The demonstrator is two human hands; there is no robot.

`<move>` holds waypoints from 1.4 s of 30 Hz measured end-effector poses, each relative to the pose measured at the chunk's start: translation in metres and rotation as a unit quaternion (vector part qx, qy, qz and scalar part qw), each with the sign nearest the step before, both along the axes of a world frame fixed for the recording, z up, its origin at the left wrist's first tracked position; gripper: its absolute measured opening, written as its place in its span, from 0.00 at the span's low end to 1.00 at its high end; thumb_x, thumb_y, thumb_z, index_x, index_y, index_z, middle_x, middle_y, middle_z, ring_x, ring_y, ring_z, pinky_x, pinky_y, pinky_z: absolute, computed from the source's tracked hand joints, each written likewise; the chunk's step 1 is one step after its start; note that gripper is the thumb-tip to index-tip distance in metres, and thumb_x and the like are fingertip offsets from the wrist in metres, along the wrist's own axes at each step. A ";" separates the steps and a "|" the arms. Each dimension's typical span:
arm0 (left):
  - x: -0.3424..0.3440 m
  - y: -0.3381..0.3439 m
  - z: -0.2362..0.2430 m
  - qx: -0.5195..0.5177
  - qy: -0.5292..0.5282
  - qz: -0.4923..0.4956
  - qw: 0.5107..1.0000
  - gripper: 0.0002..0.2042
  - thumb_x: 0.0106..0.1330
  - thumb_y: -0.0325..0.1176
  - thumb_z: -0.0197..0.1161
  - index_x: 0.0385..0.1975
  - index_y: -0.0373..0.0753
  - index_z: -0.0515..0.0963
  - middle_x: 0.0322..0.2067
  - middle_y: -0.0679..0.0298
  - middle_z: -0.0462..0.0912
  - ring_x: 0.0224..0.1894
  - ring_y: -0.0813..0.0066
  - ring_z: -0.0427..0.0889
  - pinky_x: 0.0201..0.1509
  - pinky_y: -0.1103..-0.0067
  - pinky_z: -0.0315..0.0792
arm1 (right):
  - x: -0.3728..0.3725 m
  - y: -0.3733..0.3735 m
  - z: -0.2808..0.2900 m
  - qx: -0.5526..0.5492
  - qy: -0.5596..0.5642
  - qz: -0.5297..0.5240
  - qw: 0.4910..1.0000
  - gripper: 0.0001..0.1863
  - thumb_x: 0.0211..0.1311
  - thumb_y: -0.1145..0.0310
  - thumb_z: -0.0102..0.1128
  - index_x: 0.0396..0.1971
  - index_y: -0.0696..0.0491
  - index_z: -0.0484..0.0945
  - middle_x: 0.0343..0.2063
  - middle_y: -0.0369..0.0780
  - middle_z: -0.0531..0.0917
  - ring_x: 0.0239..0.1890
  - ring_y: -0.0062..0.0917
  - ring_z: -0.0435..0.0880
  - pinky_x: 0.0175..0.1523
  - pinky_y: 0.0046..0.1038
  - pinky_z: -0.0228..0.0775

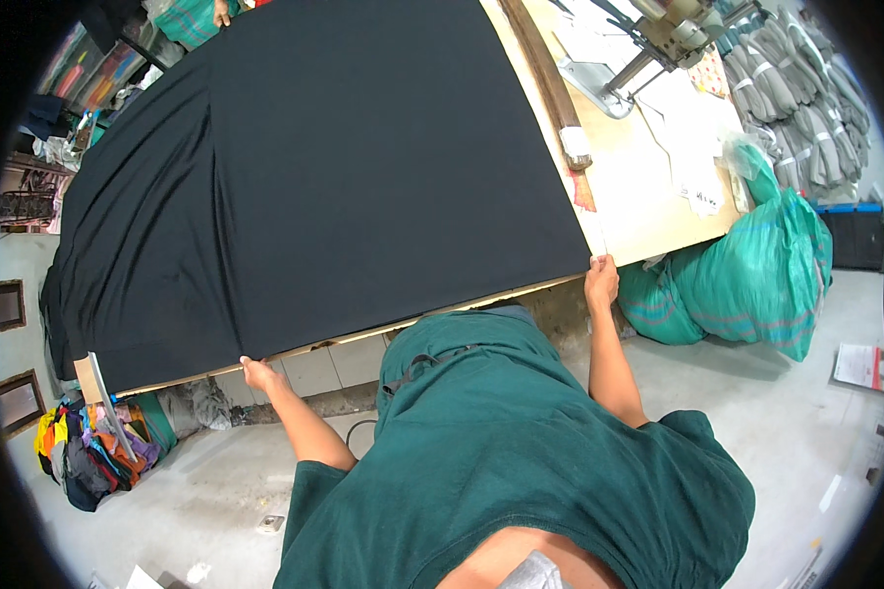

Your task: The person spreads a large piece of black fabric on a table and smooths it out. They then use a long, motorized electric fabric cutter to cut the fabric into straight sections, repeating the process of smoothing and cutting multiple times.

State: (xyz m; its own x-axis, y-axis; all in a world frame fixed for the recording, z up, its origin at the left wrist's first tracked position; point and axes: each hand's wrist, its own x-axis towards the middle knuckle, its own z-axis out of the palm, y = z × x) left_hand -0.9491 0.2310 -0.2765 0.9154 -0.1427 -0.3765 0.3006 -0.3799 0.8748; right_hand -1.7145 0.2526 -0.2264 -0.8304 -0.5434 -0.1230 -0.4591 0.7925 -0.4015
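Along the near edge of the wooden table [648, 211] lies a large sheet of black fabric [334, 167], spread flat over most of the top, with a few long folds running down its left part, where it hangs over the side. Both hands grip its near hem. At the near left part of the hem, the left hand [258, 373] has its fingers closed on the cloth's edge. At the near right corner, the right hand [601, 282] has its fingers curled shut over the fabric where it meets the table's edge. The person wears a dark green shirt [521, 461]. On the bare right strip of the table stand a cloth-cutting machine [658, 34] and a long wooden ruler [550, 83]. Beside the table sits a bulging green sack [756, 275], with bundles of grey fabric [805, 108] behind it. Coloured scraps [88, 456] lie heaped on the floor at the left.
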 end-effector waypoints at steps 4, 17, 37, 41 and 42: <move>0.006 -0.001 0.004 0.012 -0.005 -0.006 1.000 0.22 0.80 0.47 0.59 0.51 0.30 0.83 0.33 0.61 0.82 0.26 0.73 0.70 0.30 0.74 0.65 | -0.002 -0.001 0.007 0.008 0.005 -0.006 1.000 0.11 0.76 0.56 0.59 0.44 0.48 0.79 0.40 0.44 0.90 0.46 0.48 0.88 0.50 0.49 0.76; -0.057 -0.043 0.100 -0.099 -0.190 -0.003 0.977 0.22 0.79 0.48 0.62 0.56 0.32 0.79 0.39 0.62 0.83 0.39 0.72 0.80 0.44 0.73 0.74 | 0.013 -0.022 0.018 -0.008 0.090 0.038 0.995 0.11 0.74 0.62 0.58 0.45 0.54 0.80 0.43 0.48 0.84 0.48 0.47 0.83 0.52 0.48 0.73; -0.322 -0.131 0.508 -0.608 0.092 -0.644 0.455 0.24 0.71 0.53 0.67 0.68 0.71 0.78 0.57 0.76 0.86 0.67 0.73 0.72 0.64 0.49 0.59 | 0.069 -0.292 -0.016 -0.065 0.170 0.458 0.870 0.31 0.83 0.54 0.42 0.80 0.44 0.59 0.81 0.50 0.56 0.83 0.44 0.51 0.84 0.52 0.40; -0.337 -0.139 0.486 -0.651 0.137 -0.603 0.440 0.21 0.71 0.50 0.68 0.64 0.67 0.81 0.57 0.83 0.86 0.59 0.77 0.75 0.58 0.56 0.60 | 0.049 -0.324 -0.025 -0.059 0.127 0.299 0.944 0.32 0.82 0.54 0.45 0.79 0.51 0.60 0.78 0.55 0.59 0.81 0.49 0.55 0.83 0.54 0.42; -0.345 -0.138 0.491 -0.631 0.157 -0.608 0.455 0.21 0.70 0.49 0.68 0.63 0.66 0.82 0.57 0.84 0.87 0.57 0.77 0.75 0.58 0.57 0.60 | 0.046 -0.332 -0.024 -0.088 0.160 0.302 0.936 0.31 0.81 0.56 0.47 0.78 0.52 0.62 0.77 0.58 0.62 0.81 0.51 0.56 0.82 0.55 0.44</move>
